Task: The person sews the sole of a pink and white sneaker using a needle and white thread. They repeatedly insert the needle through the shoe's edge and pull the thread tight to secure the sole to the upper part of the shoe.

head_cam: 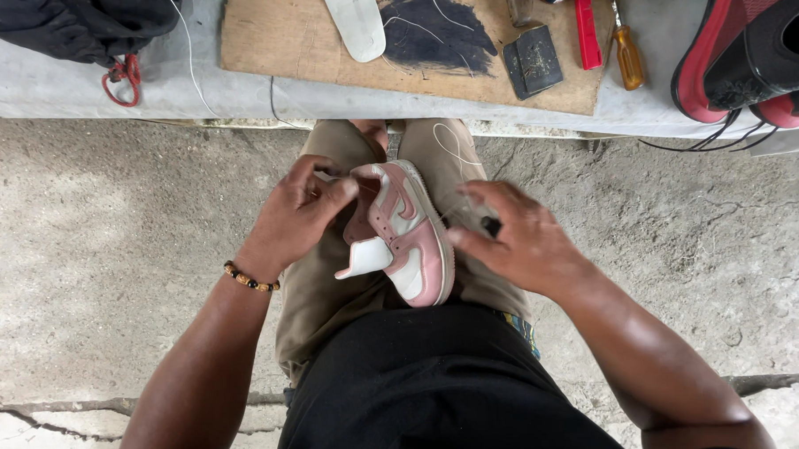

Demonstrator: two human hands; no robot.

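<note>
Head camera looks steeply down, close over the lap.

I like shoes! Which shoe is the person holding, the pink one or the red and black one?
The pink shoe, on the lap between the left hand and right hand. The red and black shoe lies untouched on the table.

Smooth pink-and-white leather-look shoe (pixel 406 233), worn wooden board (pixel 322 41), rough concrete floor (pixel 108 243), beaded bracelet (pixel 249 278)

Soft, even daylight, sharp focus

Diffuse light leaves only faint shadows on the grey concrete floor (pixel 109 261); no glare. The person's forearms at the bottom edge look stretched by wide-angle distortion, and the right hand (pixel 524 238) is slightly motion-blurred.
</note>
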